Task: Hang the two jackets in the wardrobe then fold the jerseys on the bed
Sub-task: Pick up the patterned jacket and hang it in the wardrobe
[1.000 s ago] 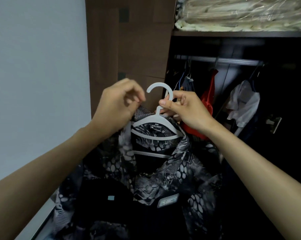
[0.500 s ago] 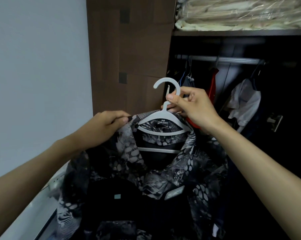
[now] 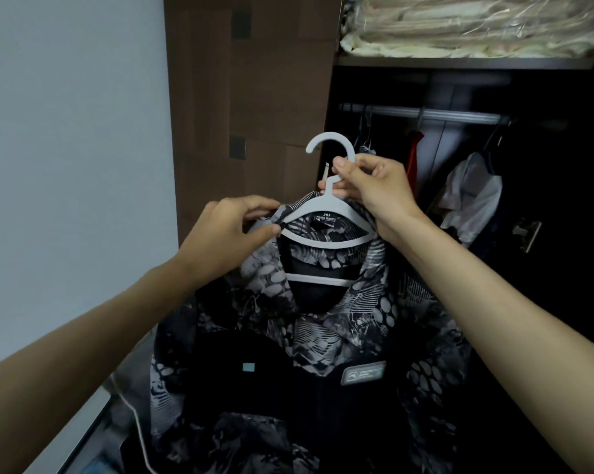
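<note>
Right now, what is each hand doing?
Left hand: pinches the patterned jacket at its collar.
Right hand: grips the white hanger by its neck.

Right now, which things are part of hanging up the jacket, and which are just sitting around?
Part of the job:
patterned jacket
white hanger, neck pinched by the right hand
left hand, pinching the jacket's collar
wardrobe rail

Just sitting around:
red garment on the rail
white garment on the rail
plastic-wrapped bedding on the top shelf

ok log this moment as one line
right hand holds hanger neck | left hand pinches jacket collar | rail not reached
</note>
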Action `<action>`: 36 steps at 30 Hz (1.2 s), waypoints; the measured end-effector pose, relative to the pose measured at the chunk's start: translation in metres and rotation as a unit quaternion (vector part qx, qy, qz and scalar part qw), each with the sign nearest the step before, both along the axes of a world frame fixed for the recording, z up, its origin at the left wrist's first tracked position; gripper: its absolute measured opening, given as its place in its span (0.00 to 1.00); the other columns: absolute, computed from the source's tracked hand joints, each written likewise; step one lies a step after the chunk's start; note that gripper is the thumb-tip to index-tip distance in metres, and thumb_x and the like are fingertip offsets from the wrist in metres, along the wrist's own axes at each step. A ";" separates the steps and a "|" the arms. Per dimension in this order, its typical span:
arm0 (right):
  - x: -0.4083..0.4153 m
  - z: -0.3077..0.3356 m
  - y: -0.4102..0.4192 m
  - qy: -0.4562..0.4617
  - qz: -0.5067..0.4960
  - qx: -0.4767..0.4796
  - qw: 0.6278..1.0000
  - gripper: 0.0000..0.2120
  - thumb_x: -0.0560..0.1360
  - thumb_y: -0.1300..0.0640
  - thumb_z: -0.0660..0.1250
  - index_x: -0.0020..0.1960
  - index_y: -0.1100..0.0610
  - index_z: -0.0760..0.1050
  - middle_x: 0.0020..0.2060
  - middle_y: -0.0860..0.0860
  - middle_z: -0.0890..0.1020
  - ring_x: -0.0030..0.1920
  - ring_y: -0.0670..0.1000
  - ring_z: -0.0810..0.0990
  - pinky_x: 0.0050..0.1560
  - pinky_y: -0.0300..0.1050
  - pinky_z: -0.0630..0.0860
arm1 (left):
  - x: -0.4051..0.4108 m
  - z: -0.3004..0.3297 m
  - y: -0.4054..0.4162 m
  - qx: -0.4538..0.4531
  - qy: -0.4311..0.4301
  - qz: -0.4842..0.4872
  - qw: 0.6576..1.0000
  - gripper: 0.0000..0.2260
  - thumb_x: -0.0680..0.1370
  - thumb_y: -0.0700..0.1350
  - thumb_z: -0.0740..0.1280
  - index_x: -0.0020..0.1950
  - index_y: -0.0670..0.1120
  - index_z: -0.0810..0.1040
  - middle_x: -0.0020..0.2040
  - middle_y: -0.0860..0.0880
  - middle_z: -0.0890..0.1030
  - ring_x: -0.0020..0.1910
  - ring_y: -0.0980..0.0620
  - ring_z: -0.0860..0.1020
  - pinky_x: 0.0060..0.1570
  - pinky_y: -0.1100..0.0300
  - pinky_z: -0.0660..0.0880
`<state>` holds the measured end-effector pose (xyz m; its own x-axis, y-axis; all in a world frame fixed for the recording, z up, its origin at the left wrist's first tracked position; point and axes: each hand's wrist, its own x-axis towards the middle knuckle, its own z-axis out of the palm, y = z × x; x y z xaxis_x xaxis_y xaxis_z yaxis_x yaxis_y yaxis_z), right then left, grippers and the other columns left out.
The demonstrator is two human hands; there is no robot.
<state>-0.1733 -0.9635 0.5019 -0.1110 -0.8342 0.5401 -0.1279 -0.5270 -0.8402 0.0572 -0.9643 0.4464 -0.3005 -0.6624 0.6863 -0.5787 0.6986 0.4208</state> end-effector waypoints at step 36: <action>-0.025 0.036 0.019 0.077 -0.040 -0.025 0.996 0.08 0.82 0.55 0.68 0.48 0.58 0.79 0.44 0.62 0.88 0.44 0.53 0.87 0.48 0.42 0.83 | 0.015 0.025 -0.040 0.108 -0.006 -0.117 0.987 0.07 0.81 0.40 0.68 0.55 0.51 0.82 0.45 0.58 0.86 0.44 0.65 0.81 0.49 0.69 0.77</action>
<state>-0.1980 -0.9449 0.5382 -0.0898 -0.7977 0.5963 -0.2964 -0.5502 -0.7806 0.0723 -1.0040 0.4712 -0.4699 -0.7046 0.5318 -0.4186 0.7082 0.5685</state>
